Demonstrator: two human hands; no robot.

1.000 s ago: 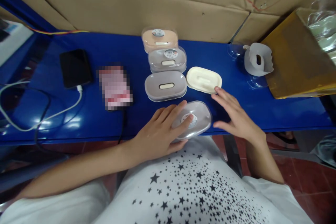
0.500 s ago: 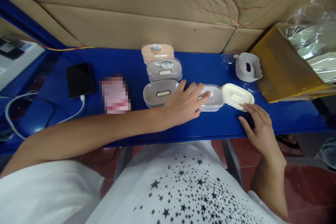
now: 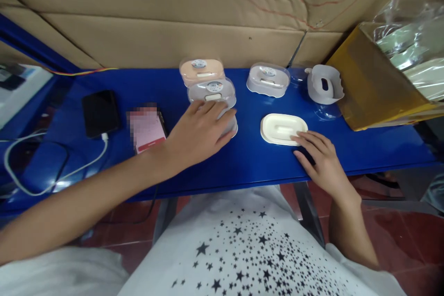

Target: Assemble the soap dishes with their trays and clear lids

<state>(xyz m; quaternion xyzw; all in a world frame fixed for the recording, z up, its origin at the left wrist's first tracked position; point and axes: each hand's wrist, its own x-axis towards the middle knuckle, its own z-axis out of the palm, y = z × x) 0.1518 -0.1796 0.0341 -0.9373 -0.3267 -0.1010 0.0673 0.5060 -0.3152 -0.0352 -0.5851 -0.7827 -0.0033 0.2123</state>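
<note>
My left hand [image 3: 204,129] lies over a grey oval case [image 3: 231,125] at the front of the left group, fingers bent over it; its grip is partly hidden. Behind it are a grey case with a clear lid [image 3: 225,92] and a peach case with a clear lid [image 3: 189,71]. My right hand [image 3: 321,157] has its fingers apart, fingertips on the right end of a cream oval tray [image 3: 274,122]. Farther back stands another lidded grey case [image 3: 258,84] with a round label.
A grey wavy-edged holder [image 3: 317,95] and clear lids stand right, beside an open cardboard box [image 3: 367,83] of wrapped pieces. To the left lie a phone [image 3: 149,127], a black device [image 3: 100,113] and a white cable [image 3: 104,145].
My left hand has moved left from the labelled grey case to the front case. That labelled case now stands farther back. My right hand and the cream tray have moved left.
</note>
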